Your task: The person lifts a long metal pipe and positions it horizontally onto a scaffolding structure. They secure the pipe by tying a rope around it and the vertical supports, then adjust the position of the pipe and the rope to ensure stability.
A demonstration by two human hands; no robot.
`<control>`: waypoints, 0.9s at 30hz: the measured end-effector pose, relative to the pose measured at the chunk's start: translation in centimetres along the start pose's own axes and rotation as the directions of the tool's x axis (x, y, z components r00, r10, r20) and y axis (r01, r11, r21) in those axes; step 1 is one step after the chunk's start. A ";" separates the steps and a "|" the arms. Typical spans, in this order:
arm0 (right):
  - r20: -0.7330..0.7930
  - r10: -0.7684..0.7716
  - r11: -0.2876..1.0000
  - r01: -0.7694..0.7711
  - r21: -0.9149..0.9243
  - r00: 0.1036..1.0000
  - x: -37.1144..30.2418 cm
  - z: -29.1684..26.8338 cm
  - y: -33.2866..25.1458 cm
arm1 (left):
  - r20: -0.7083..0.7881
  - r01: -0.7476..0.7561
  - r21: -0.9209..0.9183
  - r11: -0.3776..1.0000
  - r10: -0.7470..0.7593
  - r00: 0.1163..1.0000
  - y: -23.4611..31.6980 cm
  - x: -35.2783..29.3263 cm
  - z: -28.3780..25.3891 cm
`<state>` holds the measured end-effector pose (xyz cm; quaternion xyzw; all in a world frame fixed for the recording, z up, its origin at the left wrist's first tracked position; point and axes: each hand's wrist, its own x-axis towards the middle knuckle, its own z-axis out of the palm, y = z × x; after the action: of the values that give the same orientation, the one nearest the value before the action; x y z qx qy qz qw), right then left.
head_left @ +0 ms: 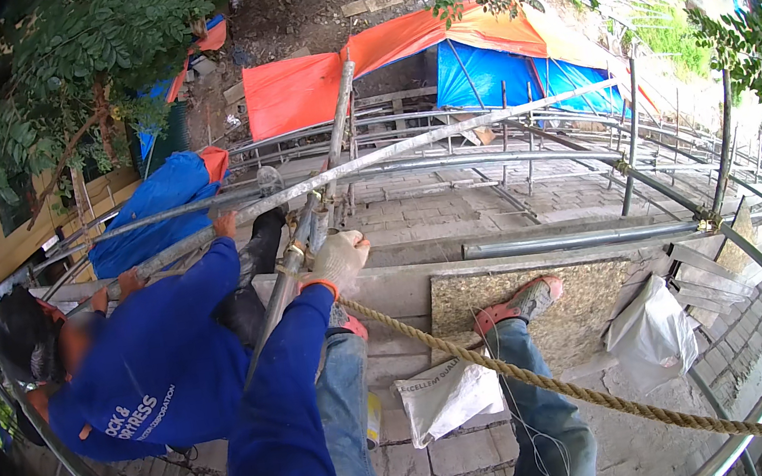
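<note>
My left hand (340,259), in a pale knitted glove with an orange cuff, is closed beside a steel scaffold pole (339,124) rising from the lower middle. Its fingers are curled, and what they hold, if anything, is hidden. Close to the wrist are couplers (293,257) on that pole. A thick tan rope (555,392) emerges by the cuff and slants across my legs to the lower right. A long pipe (445,137) crosses the upright at an angle above my hand. My right hand is out of view.
At left, a co-worker in a blue shirt (146,389) leans by the long pipe, with a hand (225,225) on it. My right shoe rests on a board (593,311). White sacks (450,397) lie nearby. Scaffold rails surround me, with tarps (295,95) beyond and ground far below.
</note>
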<state>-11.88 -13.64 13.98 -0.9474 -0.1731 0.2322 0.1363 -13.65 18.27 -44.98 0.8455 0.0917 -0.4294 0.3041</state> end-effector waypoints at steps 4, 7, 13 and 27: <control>-0.002 0.016 1.000 -0.016 0.009 1.000 0.0 -0.1 0.2 | -0.088 0.221 -0.617 0.755 -0.346 0.934 -4.9 -4.0 -3.8; -0.003 0.043 0.998 -0.043 0.050 0.999 0.2 -0.3 0.0 | -0.194 0.229 -0.228 0.946 -0.275 0.942 -12.0 -9.0 -4.0; 0.004 0.119 0.988 -0.118 0.101 0.993 0.4 -0.3 -0.5 | -0.064 0.123 0.218 0.968 -0.112 0.992 -2.5 -13.5 -7.3; -0.017 0.073 0.991 -0.071 0.110 0.997 -0.3 0.5 0.2 | 0.194 -0.570 -0.001 0.821 0.560 0.806 25.3 -26.4 -15.2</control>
<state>-12.33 -13.89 13.65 -0.9466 -0.1243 0.2360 0.1814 -9.13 9.90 -6.50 0.7988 -0.2050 -0.3989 0.4010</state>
